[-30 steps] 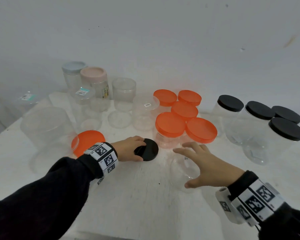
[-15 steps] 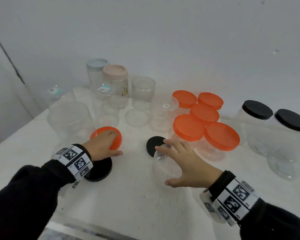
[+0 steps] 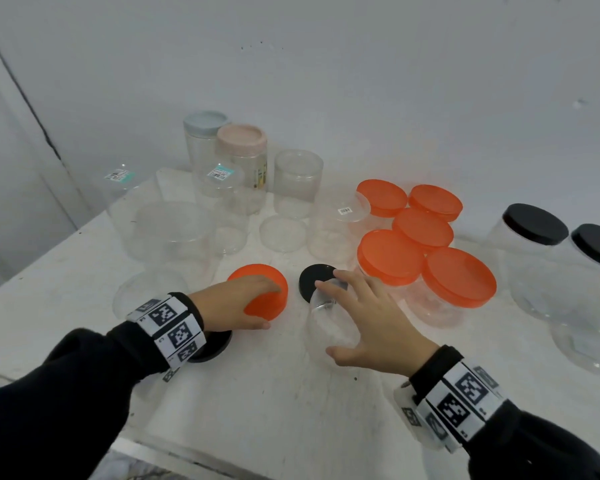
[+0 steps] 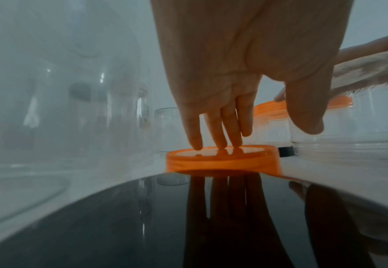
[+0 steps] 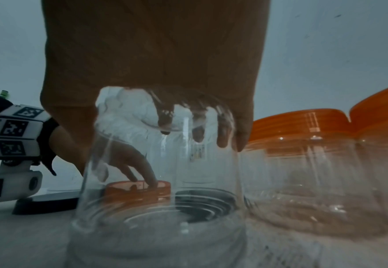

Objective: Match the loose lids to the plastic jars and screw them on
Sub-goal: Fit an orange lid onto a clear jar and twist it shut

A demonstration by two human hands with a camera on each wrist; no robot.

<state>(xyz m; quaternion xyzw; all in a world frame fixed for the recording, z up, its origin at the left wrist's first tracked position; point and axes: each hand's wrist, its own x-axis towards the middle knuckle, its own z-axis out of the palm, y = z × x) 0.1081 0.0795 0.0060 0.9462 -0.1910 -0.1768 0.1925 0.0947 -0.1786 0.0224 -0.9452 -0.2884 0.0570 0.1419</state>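
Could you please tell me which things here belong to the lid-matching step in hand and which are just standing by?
In play:
- left hand, fingertips on loose orange lid
- right hand gripping open clear jar
- small black lid
- large black lid

Standing by:
- orange-lidded jars
- black-lidded jars
- pink-lidded jar

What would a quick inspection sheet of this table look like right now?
Surface: white table, scuffed.
Job's things: loose orange lid; small black lid; another black lid under the left wrist; open clear jar.
Clutter: capped orange-lidded jars, black-lidded jars, clear containers.
Hands: left hand fingers rest on the orange lid; right hand grips the jar.
Cables: nothing seen.
Surroundings: plain wall.
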